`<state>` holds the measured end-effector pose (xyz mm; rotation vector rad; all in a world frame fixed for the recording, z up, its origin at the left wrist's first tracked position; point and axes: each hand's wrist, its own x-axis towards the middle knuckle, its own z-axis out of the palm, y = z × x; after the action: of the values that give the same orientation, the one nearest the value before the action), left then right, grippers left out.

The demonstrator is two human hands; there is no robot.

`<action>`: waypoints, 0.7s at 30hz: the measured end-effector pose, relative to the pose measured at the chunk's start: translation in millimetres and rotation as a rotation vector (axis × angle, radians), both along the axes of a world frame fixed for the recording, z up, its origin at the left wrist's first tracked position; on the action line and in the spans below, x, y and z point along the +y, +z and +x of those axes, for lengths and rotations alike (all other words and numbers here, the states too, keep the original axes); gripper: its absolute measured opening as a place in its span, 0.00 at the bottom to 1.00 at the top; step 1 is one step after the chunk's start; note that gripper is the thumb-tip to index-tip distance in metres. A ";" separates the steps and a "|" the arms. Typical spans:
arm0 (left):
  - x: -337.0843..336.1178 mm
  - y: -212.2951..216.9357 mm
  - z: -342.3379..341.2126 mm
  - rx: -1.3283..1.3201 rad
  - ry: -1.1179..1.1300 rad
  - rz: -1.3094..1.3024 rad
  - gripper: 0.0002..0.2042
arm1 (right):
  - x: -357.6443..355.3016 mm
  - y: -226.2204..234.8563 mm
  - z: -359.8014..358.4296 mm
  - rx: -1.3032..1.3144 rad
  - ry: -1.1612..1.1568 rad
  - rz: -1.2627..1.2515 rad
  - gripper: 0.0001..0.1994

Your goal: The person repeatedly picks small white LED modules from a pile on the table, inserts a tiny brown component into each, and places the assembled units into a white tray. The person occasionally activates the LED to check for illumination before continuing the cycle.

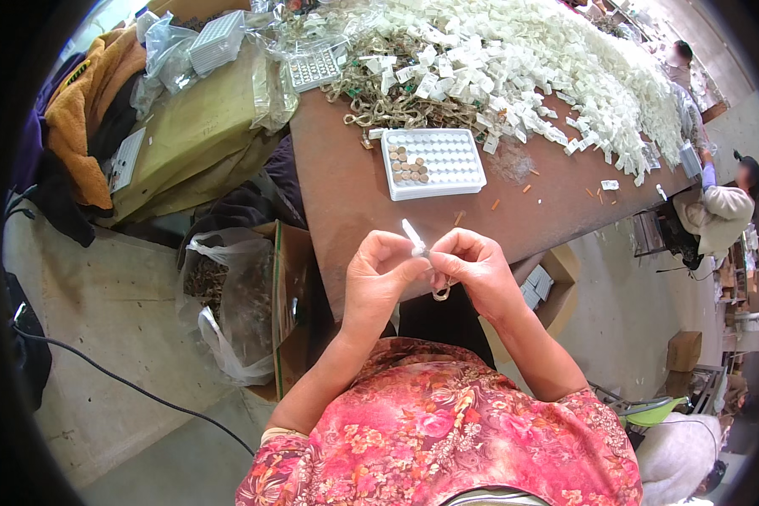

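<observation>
In front of my chest, just off the table's near edge, both hands are closed in a pinch and meet. Between the fingertips of my left hand (373, 277) and my right hand (481, 274) is a small item with a white tag (411, 233) pointing up. A tan cord loop (441, 293) hangs beneath the right fingertips; it looks like part of the same item. Fingers hide where tag and cord join. Beyond the hands, a white plastic tray (440, 192) with rows of pockets lies on the brown table (337, 202). Several round brownish discs (409, 169) sit at its left side.
A large heap of white tags (557, 59) and a tangle of tan cords (388, 105) cover the far tabletop. Small orange bits (495, 203) lie scattered. Left stands a box with a plastic bag (236, 312); under the table's right edge, a carton (562, 295). People work far right.
</observation>
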<state>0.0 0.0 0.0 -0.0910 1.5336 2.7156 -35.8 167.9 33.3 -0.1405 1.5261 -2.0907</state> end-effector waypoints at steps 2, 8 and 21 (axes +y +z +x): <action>-0.2 5.7 0.0 -0.026 -0.013 -0.027 0.12 | -0.8 7.7 2.7 0.069 -0.016 0.084 0.08; -14.4 17.7 -1.1 0.006 -0.264 -0.175 0.11 | 13.8 19.7 -6.5 0.017 0.135 0.112 0.06; 8.1 16.9 4.9 0.030 0.121 -0.167 0.06 | 12.7 16.7 -2.9 0.225 -0.002 0.236 0.08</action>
<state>4.9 8.1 16.9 -0.1505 1.8189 2.6829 -38.7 180.6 50.1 -0.2947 1.8936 -1.9292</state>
